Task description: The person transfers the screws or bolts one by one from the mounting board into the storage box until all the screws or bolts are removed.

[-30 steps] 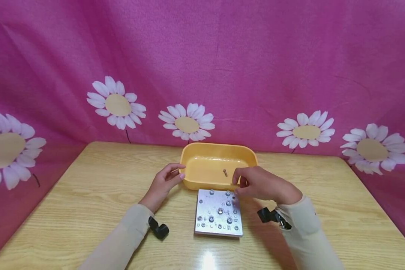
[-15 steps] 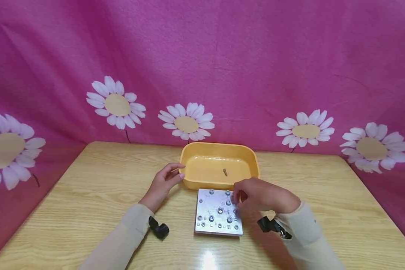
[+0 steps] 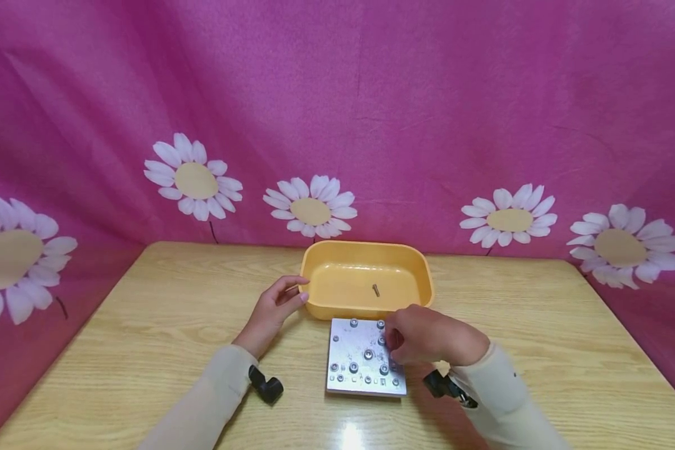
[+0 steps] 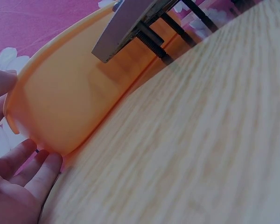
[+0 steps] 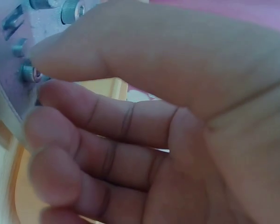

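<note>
Right hand (image 3: 435, 336) lower — square metal plate (image 3: 349, 351)

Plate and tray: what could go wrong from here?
Threaded shafts jut below the metal plate; pressing its right edge with the right grip might tip it.
The left grip is at the tray's end; a nudge could roll the loose screw inside.

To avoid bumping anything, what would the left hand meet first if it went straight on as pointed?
Probably the yellow tray, at its end beside the left hand; they seem to touch, though depth is unclear.
</note>
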Available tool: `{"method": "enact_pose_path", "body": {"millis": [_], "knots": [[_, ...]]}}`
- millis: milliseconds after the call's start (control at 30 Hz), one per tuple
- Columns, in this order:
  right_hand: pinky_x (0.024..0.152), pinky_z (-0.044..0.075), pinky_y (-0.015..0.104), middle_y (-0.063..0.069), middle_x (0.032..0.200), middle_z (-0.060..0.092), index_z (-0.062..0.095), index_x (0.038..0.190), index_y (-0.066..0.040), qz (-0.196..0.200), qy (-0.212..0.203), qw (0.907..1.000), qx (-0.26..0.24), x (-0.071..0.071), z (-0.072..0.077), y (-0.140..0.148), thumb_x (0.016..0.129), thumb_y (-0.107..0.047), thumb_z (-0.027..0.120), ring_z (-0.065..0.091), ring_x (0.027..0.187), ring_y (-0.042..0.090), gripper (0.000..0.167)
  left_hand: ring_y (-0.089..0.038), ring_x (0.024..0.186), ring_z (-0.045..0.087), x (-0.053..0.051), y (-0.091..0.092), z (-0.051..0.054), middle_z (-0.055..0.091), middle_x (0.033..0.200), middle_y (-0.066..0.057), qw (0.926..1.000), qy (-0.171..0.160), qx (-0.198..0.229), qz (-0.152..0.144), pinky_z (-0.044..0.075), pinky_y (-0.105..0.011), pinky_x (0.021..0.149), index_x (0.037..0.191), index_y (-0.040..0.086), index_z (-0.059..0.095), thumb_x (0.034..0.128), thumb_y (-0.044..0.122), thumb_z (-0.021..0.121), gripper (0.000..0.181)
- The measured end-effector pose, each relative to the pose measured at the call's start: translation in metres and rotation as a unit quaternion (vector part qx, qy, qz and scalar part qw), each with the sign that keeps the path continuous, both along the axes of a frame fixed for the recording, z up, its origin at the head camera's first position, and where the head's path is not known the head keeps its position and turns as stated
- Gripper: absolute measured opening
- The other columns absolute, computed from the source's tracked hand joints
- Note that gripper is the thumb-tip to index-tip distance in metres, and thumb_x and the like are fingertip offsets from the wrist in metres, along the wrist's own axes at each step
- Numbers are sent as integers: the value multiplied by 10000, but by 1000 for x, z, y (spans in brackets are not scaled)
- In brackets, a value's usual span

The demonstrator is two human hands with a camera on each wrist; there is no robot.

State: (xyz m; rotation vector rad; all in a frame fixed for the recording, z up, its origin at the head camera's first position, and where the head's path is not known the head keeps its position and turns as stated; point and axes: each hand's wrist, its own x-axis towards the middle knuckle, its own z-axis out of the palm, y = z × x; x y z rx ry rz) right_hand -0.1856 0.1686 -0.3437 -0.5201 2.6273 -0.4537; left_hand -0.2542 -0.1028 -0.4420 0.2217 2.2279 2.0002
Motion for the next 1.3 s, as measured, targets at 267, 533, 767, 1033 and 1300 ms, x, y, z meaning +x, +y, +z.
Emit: {"method": "enact_pose_path", "body": {"millis": [267, 533, 767, 1033, 1300], "knots": [[636, 427, 297, -6, 694, 561, 611, 740, -190, -213, -124, 9995, 182, 1, -2, -2, 785, -133, 792, 524, 694, 153, 195, -230, 1303, 458, 7, 1, 6, 485, 1369, 4, 9999, 27, -91, 52, 417, -347, 1056, 1231, 194, 602, 931, 270, 654, 313], [568, 391, 271, -8, 636, 514, 596, 703, -181, -235, 11, 9990, 370, 2, -3, -6, 791, -134, 775, 501, 626, 147, 205, -197, 1283, 475, -3, 0, -7, 490, 1354, 30, 9999, 96, -30, 73, 434, -338, 1039, 1208, 222, 615, 925, 266, 663, 290], [527, 331, 260, -19, 568, 444, 564, 630, -147, -152, 304, 9981, 510, 5, -3, -10, 781, -103, 752, 442, 557, 136, 246, -199, 1269, 491, -4, 0, -8, 498, 1349, 4, 9998, 188, 119, 19, 434, -321, 1038, 1212, 180, 614, 916, 258, 677, 313], [531, 348, 269, -6, 557, 438, 559, 606, -139, -206, 463, 9962, 710, 8, -4, -16, 776, -128, 767, 442, 548, 153, 269, -192, 1263, 493, -3, 1, -7, 503, 1340, 14, 9994, 281, 194, -1, 431, -309, 1039, 1219, 167, 610, 921, 241, 669, 313], [517, 341, 262, -4, 554, 443, 563, 613, -142, -135, 517, 9954, 795, 8, -5, -17, 775, -141, 773, 447, 538, 149, 265, -188, 1263, 493, -2, 1, -7, 504, 1339, 10, 9993, 300, 235, 19, 424, -298, 1044, 1208, 170, 615, 927, 206, 661, 287]]}}
